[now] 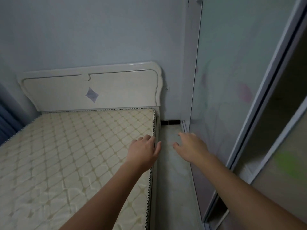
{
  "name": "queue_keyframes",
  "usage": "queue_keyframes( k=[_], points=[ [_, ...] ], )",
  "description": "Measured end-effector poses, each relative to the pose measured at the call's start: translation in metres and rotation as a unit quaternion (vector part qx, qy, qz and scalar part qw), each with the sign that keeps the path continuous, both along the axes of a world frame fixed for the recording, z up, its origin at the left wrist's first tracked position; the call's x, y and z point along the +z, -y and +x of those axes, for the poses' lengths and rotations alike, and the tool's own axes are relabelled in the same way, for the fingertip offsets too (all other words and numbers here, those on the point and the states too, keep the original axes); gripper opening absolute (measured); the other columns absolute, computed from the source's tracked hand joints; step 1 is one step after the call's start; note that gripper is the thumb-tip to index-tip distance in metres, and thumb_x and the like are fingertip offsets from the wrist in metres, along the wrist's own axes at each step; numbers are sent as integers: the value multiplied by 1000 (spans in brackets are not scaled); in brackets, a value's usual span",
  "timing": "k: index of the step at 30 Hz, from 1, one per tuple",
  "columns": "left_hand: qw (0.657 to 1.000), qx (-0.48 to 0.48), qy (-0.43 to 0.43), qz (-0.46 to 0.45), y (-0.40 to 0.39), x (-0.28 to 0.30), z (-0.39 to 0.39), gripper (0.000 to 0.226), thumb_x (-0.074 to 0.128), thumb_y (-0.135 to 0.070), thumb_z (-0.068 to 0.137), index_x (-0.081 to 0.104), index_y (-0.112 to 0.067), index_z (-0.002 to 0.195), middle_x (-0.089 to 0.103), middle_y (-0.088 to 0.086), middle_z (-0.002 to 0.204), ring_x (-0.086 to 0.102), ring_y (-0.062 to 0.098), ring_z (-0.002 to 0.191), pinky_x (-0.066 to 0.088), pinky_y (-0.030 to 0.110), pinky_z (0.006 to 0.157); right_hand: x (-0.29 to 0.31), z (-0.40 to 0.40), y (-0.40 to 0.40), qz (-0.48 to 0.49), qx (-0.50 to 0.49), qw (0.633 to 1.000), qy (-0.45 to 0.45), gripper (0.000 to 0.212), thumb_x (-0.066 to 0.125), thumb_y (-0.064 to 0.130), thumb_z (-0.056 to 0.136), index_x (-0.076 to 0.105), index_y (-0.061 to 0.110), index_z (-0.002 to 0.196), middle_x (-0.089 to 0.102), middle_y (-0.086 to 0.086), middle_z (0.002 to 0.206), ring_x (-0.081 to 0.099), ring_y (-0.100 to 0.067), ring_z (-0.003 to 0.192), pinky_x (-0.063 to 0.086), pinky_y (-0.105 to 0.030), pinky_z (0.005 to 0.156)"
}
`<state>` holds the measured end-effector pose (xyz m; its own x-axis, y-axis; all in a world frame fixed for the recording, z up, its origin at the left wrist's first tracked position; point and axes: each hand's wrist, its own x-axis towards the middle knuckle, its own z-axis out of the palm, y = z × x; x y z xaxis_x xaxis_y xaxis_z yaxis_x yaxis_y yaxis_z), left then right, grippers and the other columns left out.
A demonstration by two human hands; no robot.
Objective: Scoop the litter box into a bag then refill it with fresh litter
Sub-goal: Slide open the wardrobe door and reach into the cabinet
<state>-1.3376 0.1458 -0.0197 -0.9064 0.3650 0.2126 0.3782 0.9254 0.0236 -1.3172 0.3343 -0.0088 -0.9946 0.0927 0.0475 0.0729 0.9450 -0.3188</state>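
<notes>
No litter box, scoop, bag or litter shows in the head view. My left hand [144,151] reaches forward over the right edge of a bare quilted mattress [66,155], fingers spread and holding nothing. My right hand [191,146] stretches out over the narrow strip of floor [172,180] between bed and wardrobe, fingers relaxed and empty. Both forearms come in from the bottom of the frame.
A cream headboard [93,90] stands against the pale blue wall. A wardrobe with frosted sliding doors [224,80] lines the right side, its panel partly slid open. Blue curtain [6,117] hangs at the far left. The floor gap is narrow.
</notes>
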Motion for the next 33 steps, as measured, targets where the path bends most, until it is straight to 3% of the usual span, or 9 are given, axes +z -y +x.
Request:
queue_keyframes(
  k=[6, 9, 11, 13, 19, 29, 33],
  points=[
    [999, -35, 0, 4, -2, -7, -92, 58, 16, -57, 98, 58, -23, 119, 62, -2, 119, 60, 20, 105, 47, 35, 87, -9, -70, -10, 15, -19, 1000, 4, 41, 46, 47, 93, 55, 13, 115, 59, -9, 119, 49, -29, 115, 46, -37, 86],
    [999, -53, -2, 7, -10, -5, -138, 70, 3, -60, 91, 58, -23, 114, 63, -1, 115, 60, 22, 103, 46, 35, 85, -9, -103, -17, 31, -28, 999, 1, 37, 46, 46, 93, 55, 13, 107, 60, -8, 114, 51, -28, 109, 43, -35, 81],
    [998, -69, 4, 7, -20, -8, -162, 58, 14, -57, 97, 58, -22, 111, 62, 0, 112, 60, 23, 101, 44, 35, 82, -8, -120, -23, 42, -38, 998, -8, 36, 46, 46, 93, 54, 13, 103, 60, -8, 113, 51, -27, 107, 42, -35, 82],
    [996, -90, 8, -1, -33, -9, -181, 45, 24, -52, 101, 57, -22, 110, 62, 1, 111, 60, 23, 100, 42, 35, 80, -8, -134, -31, 43, -48, 998, -15, 36, 45, 47, 93, 54, 14, 105, 61, -8, 114, 51, -28, 107, 43, -36, 84],
    [989, -145, 13, -4, -73, -15, -224, 42, 27, -51, 102, 57, -22, 107, 61, 0, 108, 59, 23, 99, 42, 36, 82, -10, -170, -60, 40, -70, 997, -8, 49, 44, 49, 95, 50, 13, 128, 58, -8, 126, 49, -29, 115, 42, -39, 95],
    [987, -161, 26, -7, -114, -26, -270, 47, 25, -52, 102, 57, -23, 119, 61, -1, 117, 59, 22, 104, 43, 35, 86, -29, -206, -101, 46, -84, 995, -14, 47, 43, 50, 94, 51, 15, 125, 59, -6, 125, 49, -26, 115, 41, -36, 92],
    [982, -190, 13, 3, -117, -34, -282, 67, 9, -58, 93, 61, -23, 118, 64, -1, 114, 62, 23, 101, 46, 35, 84, -34, -207, -99, 47, -113, 992, -2, 49, 42, 50, 94, 50, 16, 128, 57, -5, 128, 48, -26, 119, 39, -36, 95]
  ],
)
